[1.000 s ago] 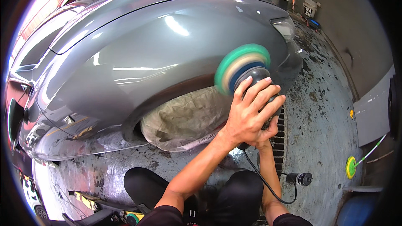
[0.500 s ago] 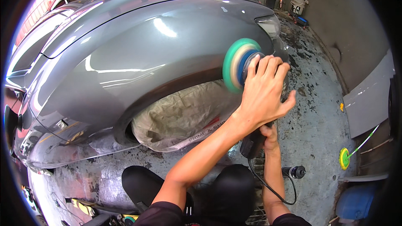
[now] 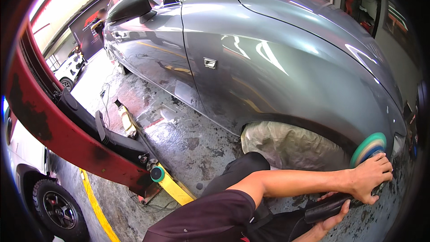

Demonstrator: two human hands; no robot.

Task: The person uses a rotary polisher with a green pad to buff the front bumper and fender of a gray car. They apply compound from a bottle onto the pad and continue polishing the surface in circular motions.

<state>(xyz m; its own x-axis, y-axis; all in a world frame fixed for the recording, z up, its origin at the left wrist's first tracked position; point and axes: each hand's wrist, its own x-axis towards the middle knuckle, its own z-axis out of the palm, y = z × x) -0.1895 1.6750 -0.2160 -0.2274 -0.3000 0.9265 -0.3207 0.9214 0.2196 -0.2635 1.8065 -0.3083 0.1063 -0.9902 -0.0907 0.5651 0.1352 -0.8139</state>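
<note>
Nearest the camera, the person's right hand (image 3: 330, 218) wraps its fingers from below around the dark ribbed handle of the polisher (image 3: 326, 208), closed firmly on it just under the front wheel arch of the grey car (image 3: 268, 62). A little farther out, the left hand (image 3: 369, 177) lies palm-down over the head of the polisher, fingers spread and curled over the housing, pressing it toward the car rather than clamping it. Beyond the knuckles, the green foam pad (image 3: 368, 148) sits flat against the lower front corner of the car's fender, just ahead of the wheel arch and close to the bumper seam.

Inside that arch, the wheel is wrapped in a pale plastic cover (image 3: 286, 145), masked off from splatter. Above the pad, the fender and the door behind it show a bright, even gloss with sharp reflections of the lights, so most of this flank looks worked over already. As a judgement, the pad is now at the very front edge of the panel, which suggests the fender is near its end; whether the bumper or the car's other side has been done cannot be told from here.

Farther from the car, across the stained concrete floor (image 3: 188, 139), stands a red lift arm (image 3: 67, 139) with a yellow bar (image 3: 172, 188) at its foot.
</note>
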